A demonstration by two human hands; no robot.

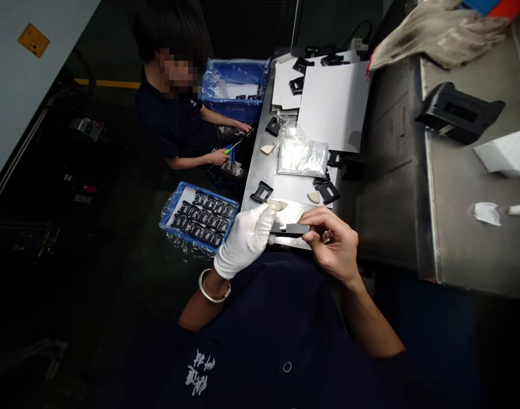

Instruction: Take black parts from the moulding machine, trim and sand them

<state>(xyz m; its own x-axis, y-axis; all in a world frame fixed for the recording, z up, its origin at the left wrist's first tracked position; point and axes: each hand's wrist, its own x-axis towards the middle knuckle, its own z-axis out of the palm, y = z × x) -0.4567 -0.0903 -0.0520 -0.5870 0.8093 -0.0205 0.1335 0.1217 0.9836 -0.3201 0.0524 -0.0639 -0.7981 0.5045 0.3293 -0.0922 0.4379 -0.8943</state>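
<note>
My left hand (246,236), in a white glove, is closed on the left end of a dark plastic part (298,229). My bare right hand (334,244) has thumb and curled fingers at the part's right end. Glare hides some of the part's shape. Just beyond my left fingertips is a beige wedge-shaped piece (277,204); whether it is held or lies on the table, I cannot tell. Farther up the metal table lie a black plastic bracket (262,192), another black bracket (327,192) and a second beige wedge (313,197).
A silvery plastic bag (302,158) and white sheets (334,102) cover much of the table. Left stands a blue crate (165,221) of wrapped black parts. A co-worker (170,122) works beyond it, beside another blue crate (234,108). A metal bench (460,250) rises at right.
</note>
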